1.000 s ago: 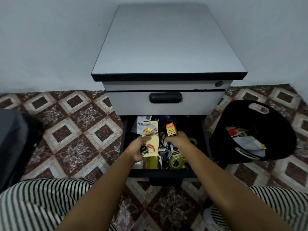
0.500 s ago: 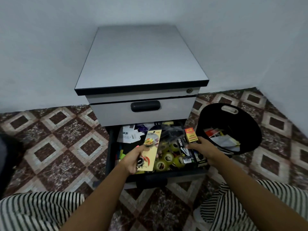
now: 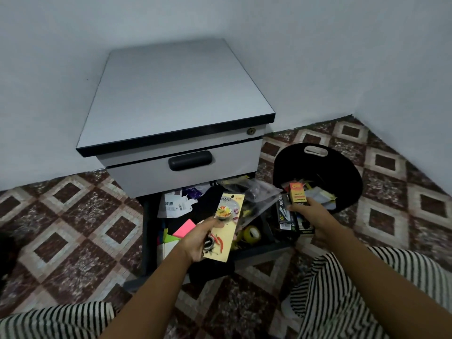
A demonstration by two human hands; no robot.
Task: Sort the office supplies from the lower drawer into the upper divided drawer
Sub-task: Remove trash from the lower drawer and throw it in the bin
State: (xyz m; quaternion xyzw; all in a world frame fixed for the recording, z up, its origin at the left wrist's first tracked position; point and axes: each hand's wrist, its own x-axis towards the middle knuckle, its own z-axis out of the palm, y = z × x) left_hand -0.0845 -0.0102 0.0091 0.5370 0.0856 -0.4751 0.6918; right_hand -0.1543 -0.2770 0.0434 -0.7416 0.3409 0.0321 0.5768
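A grey cabinet has its upper drawer [image 3: 186, 174] closed, with a black handle [image 3: 190, 160]. Below it the lower drawer [image 3: 259, 249] is pulled out and holds papers [image 3: 175, 204], pink and green sticky notes [image 3: 183, 228], a clear plastic bag [image 3: 256, 194] and a tape roll [image 3: 252, 234]. My left hand [image 3: 200, 238] grips a yellow carded pack [image 3: 227, 223] over the drawer. My right hand [image 3: 310, 215] holds a bundle of small boxes, an orange box [image 3: 297, 194] on top and black stapler boxes [image 3: 285, 216], beside the drawer's right edge.
A black round bin [image 3: 342, 167] with paper scraps inside stands on the patterned tile floor right of the cabinet, close to my right hand. White walls meet in a corner at the right. My striped trouser legs frame the bottom of the view.
Both hands have lifted out of the lower drawer with their items. My right hand has moved right with the boxes toward the black bin. The view has swung right.
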